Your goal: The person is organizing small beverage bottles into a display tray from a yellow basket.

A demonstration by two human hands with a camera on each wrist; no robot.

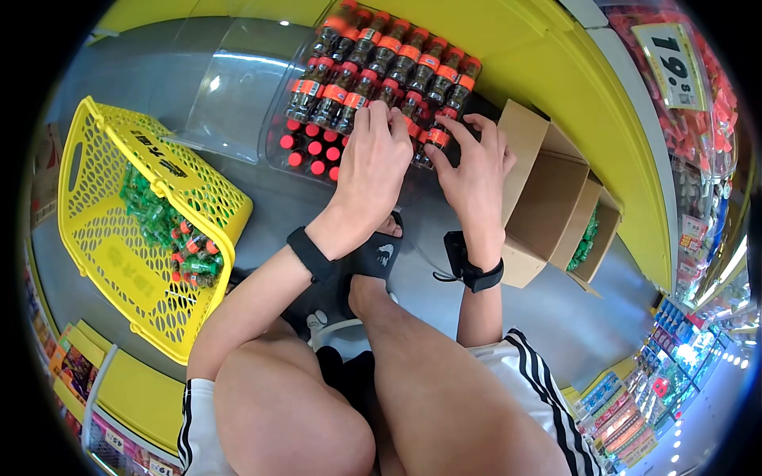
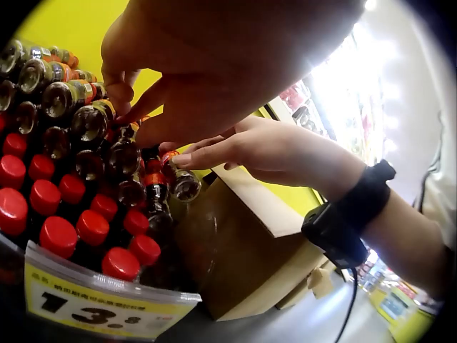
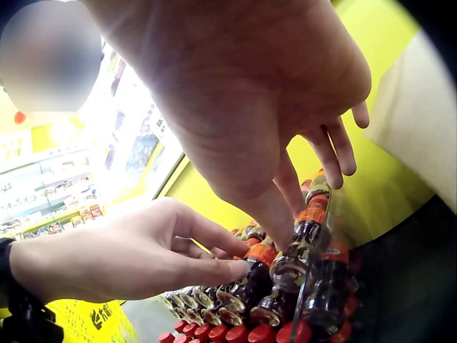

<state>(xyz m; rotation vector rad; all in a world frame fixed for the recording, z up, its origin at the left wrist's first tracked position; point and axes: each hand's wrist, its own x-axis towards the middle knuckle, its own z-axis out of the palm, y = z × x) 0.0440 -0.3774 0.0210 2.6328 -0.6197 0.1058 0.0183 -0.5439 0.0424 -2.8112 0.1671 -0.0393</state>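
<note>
In the head view my left hand point(image 1: 371, 163) reaches down into a rack of small dark bottles with red caps and orange-red labels. Seen from the right wrist, the left thumb and forefinger pinch one dark bottle point(image 3: 250, 282) at its orange label. My right hand point(image 1: 476, 174) is at the right end of the same rack, its thumb and forefinger gripping another small bottle point(image 2: 187, 184) while the other fingers stay spread. Rows of lying bottles point(image 1: 389, 49) fill the back of the rack, and upright red-capped bottles point(image 1: 314, 148) stand at its front.
A yellow basket point(image 1: 226, 208) holding green and dark small bottles stands on the floor at left. Open cardboard boxes point(image 1: 548, 202) sit at right, one with green bottles point(image 1: 586, 242). A price tag point(image 2: 100, 304) hangs at the rack's front edge, beside a clear plastic panel point(image 1: 230, 95).
</note>
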